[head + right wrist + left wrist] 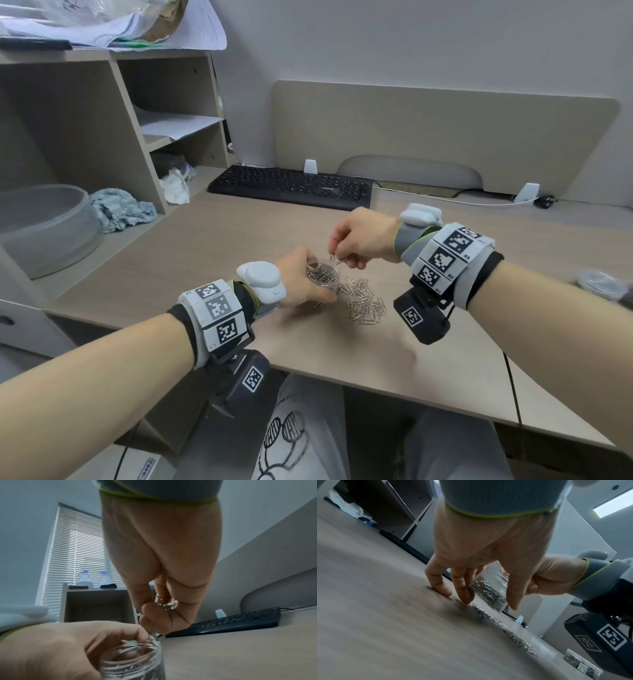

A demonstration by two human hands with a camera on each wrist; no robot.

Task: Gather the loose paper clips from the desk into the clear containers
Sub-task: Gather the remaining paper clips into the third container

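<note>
While the clear jar (322, 272) sat tilted on the desk (219, 240), partly filled with clips, the left hand (301, 284) gripped it, fingers curled round its wall. Directly above its open mouth the right hand (359, 240) pinched a few paper clips (335, 259) between thumb and fingertips (exact count unclear). Just right of the jar lay the loose clip pile (364, 305). A black keyboard (291, 186) sat well behind.

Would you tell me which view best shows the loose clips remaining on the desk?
The head view: the loose pile lies whole, beside the jar. The left wrist view shows it edge-on, blurred. The right wrist view misses it.
</note>
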